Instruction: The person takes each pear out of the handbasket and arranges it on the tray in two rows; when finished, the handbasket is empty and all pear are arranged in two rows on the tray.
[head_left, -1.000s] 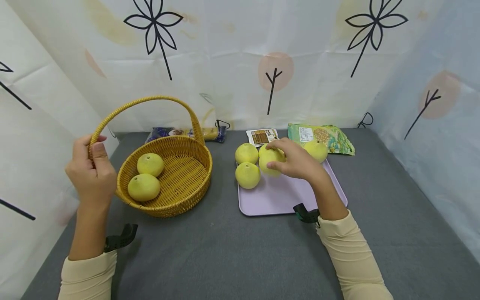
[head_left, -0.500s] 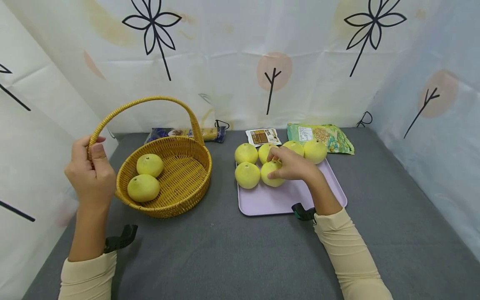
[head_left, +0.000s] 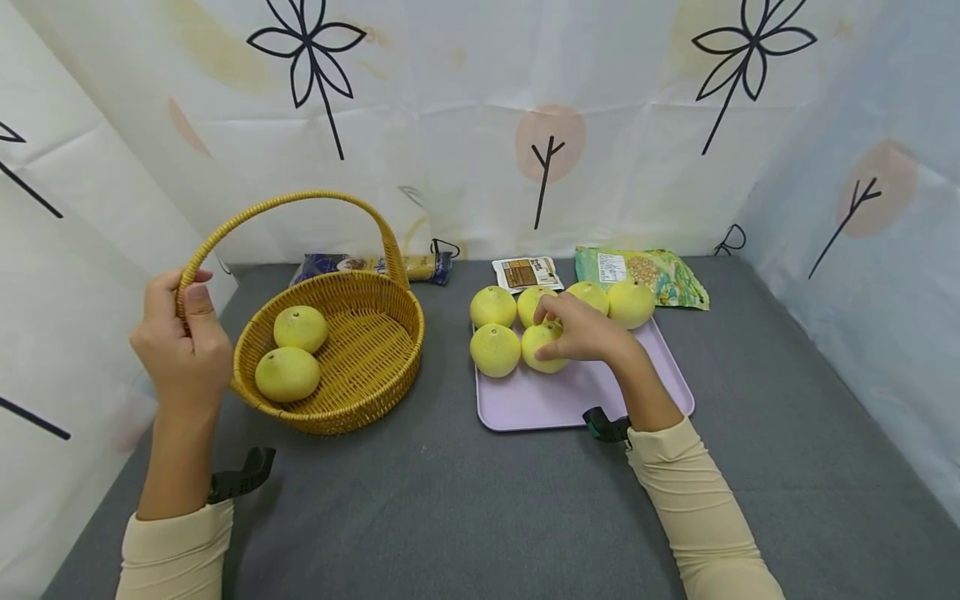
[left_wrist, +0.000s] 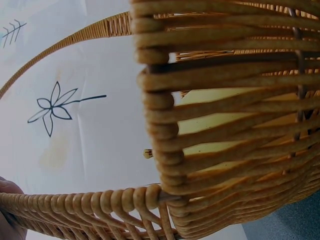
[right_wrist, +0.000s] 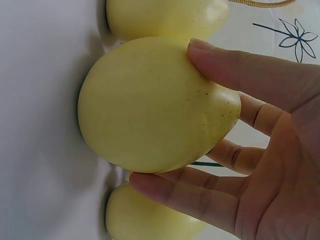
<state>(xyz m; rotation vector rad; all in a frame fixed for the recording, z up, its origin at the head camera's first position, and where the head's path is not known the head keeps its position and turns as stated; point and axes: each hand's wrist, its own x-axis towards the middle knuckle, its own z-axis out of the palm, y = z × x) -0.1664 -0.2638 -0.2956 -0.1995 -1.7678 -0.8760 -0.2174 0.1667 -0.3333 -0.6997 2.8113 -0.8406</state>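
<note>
On the left, my left hand (head_left: 183,333) grips the raised handle (head_left: 307,198) of a yellow woven basket (head_left: 360,408). Two pale yellow grapefruits lie inside it, one behind (head_left: 300,329) and one nearer (head_left: 287,375). My right hand (head_left: 588,333) holds a grapefruit (right_wrist: 155,105) on the lilac tray (head_left: 540,408), with the thumb and fingers at opposite sides of it. This fruit stands in the front row, beside another grapefruit (head_left: 495,350). Behind them several more form a back row, partly covered by the right hand. In the left wrist view, basket weave fills the right side.
Along the back edge of the grey table (head_left: 450,508) lie a blue and yellow packet (head_left: 431,268), a small white and brown packet (head_left: 525,273) and a green bag (head_left: 667,279). A patterned white curtain (head_left: 457,150) rises behind and at both sides.
From one second to half a second ago, my right hand lowered the grapefruit toward me into the front row. Since then it has stayed there. The left hand and basket look the same.
</note>
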